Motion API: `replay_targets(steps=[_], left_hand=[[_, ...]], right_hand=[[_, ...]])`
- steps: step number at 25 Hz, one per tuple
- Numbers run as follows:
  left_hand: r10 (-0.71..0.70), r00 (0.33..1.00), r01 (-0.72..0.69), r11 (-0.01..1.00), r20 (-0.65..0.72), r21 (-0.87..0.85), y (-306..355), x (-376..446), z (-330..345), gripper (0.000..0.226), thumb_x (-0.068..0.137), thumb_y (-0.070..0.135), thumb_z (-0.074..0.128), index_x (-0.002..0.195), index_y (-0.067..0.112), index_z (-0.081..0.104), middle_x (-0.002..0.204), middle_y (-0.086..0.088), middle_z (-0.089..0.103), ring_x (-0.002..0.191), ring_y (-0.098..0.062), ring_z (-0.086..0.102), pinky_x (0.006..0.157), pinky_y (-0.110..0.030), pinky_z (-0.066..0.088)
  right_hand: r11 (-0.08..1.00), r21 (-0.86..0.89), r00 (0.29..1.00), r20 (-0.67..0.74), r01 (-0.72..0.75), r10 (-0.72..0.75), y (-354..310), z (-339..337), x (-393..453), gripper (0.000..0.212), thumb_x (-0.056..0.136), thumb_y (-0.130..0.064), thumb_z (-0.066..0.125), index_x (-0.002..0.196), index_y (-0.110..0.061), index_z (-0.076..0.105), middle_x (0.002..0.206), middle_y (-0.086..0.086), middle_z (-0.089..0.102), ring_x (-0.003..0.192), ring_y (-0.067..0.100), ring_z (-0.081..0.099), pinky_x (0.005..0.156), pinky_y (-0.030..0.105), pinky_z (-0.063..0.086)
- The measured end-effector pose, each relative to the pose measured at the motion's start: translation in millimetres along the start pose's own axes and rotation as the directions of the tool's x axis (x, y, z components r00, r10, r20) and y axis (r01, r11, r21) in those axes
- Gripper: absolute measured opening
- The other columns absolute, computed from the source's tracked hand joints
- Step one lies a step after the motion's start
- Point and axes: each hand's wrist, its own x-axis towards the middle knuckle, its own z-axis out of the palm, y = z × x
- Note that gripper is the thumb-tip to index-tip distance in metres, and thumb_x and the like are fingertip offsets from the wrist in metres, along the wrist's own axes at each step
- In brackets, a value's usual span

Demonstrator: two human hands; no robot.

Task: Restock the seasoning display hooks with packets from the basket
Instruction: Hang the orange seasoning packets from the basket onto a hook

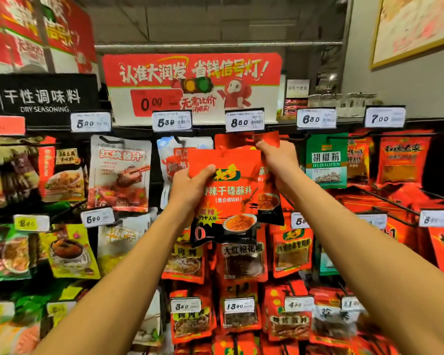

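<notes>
My left hand [190,185] grips a red and black seasoning packet [231,198] by its left edge, thumb on the front. It is held up in front of the top row of the display, under the 8.80 price tag [244,121]. My right hand [277,160] pinches the top of the red packets [269,140] hanging behind it on the hook. The hook's tip is hidden by the packets and my fingers. The basket is out of view.
Hooks with hanging packets fill the wall: white packets [119,172] to the left, a green pepper packet [327,162] and red packets [400,157] to the right, more rows below. A red promotional sign [192,83] sits above. Black hook arms [385,201] stick out at right.
</notes>
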Motion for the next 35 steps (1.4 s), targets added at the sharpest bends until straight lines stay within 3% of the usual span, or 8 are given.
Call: replay_targets(steps=[4, 9, 12, 17, 23, 29, 31, 35], left_hand=[[0.006, 1.000, -0.006, 1.000, -0.011, 0.008, 1, 15, 5, 0.024, 0.089, 0.036, 0.072, 0.100, 0.015, 0.068, 0.091, -0.010, 0.078, 0.081, -0.029, 0.076, 0.070, -0.043, 0.062], [0.009, 1.000, -0.009, 1.000, -0.026, -0.005, -1, 26, 7, 0.016, 0.090, 0.032, 0.072, 0.095, 0.017, 0.069, 0.084, -0.006, 0.078, 0.075, -0.025, 0.076, 0.062, -0.037, 0.060], [0.017, 0.999, -0.017, 1.000, -0.040, -0.009, -1, 30, 12, 0.011, 0.089, 0.028, 0.073, 0.088, 0.017, 0.069, 0.077, -0.004, 0.077, 0.068, -0.022, 0.075, 0.056, -0.034, 0.058], [0.008, 1.000, -0.008, 1.000, -0.020, 0.002, -2, 32, 18, 0.014, 0.088, 0.026, 0.074, 0.090, 0.014, 0.067, 0.080, -0.007, 0.076, 0.070, -0.024, 0.074, 0.063, -0.039, 0.062], [0.008, 0.999, -0.009, 1.000, -0.031, -0.014, -2, 34, 21, 0.010, 0.089, 0.024, 0.072, 0.086, 0.015, 0.068, 0.076, -0.005, 0.076, 0.066, -0.021, 0.073, 0.060, -0.038, 0.062], [0.002, 0.999, -0.003, 1.000, -0.053, -0.028, -3, 34, 12, 0.008, 0.089, 0.024, 0.072, 0.086, 0.017, 0.069, 0.075, -0.003, 0.076, 0.066, -0.021, 0.074, 0.053, -0.031, 0.057], [0.007, 0.998, -0.008, 1.000, -0.057, -0.008, -3, 34, 13, 0.010, 0.089, 0.026, 0.073, 0.086, 0.018, 0.069, 0.075, -0.002, 0.077, 0.066, -0.020, 0.074, 0.053, -0.030, 0.057], [0.027, 0.998, -0.024, 0.998, -0.053, 0.054, 0, 37, 22, 0.019, 0.089, 0.036, 0.073, 0.086, 0.017, 0.071, 0.081, -0.005, 0.078, 0.074, -0.024, 0.076, 0.065, -0.040, 0.062]], right_hand=[[0.998, -0.044, 0.999, -0.013, -0.034, 0.033, -5, 8, 12, 0.023, 0.076, -0.036, 0.070, 0.062, -0.017, 0.068, 0.057, -0.005, 0.065, 0.062, 0.022, 0.062, 0.057, 0.033, 0.042], [0.997, -0.063, 0.999, -0.019, -0.052, 0.051, -8, 9, 17, 0.020, 0.066, -0.034, 0.066, 0.059, -0.016, 0.068, 0.062, 0.001, 0.067, 0.067, 0.025, 0.066, 0.060, 0.035, 0.046], [0.996, -0.085, 0.999, 0.003, -0.038, 0.038, -5, 4, 21, 0.025, 0.063, -0.040, 0.071, 0.066, -0.015, 0.072, 0.068, 0.004, 0.072, 0.068, 0.024, 0.067, 0.060, 0.034, 0.047], [0.995, -0.068, 0.994, 0.078, -0.070, 0.075, 2, -6, 28, 0.029, 0.067, -0.038, 0.080, 0.078, -0.012, 0.076, 0.082, 0.013, 0.075, 0.077, 0.030, 0.069, 0.064, 0.044, 0.053], [0.996, -0.065, 0.995, 0.071, -0.065, 0.069, -5, -4, 30, 0.026, 0.067, -0.042, 0.081, 0.070, -0.017, 0.073, 0.071, 0.008, 0.069, 0.069, 0.027, 0.066, 0.063, 0.042, 0.049], [0.994, -0.102, 0.998, 0.045, -0.046, 0.050, -1, 2, 31, 0.026, 0.071, -0.025, 0.074, 0.051, -0.018, 0.060, 0.063, 0.005, 0.061, 0.064, 0.022, 0.057, 0.060, 0.037, 0.041], [0.992, -0.117, 0.999, 0.007, -0.040, 0.041, 2, 3, 30, 0.021, 0.074, -0.031, 0.075, 0.062, -0.017, 0.067, 0.068, 0.005, 0.064, 0.066, 0.023, 0.058, 0.060, 0.037, 0.042], [0.985, 0.117, 0.992, 0.034, -0.127, 0.123, 3, -3, 25, 0.027, 0.086, -0.041, 0.072, 0.079, -0.014, 0.072, 0.080, 0.009, 0.073, 0.071, 0.023, 0.064, 0.070, 0.038, 0.051]])
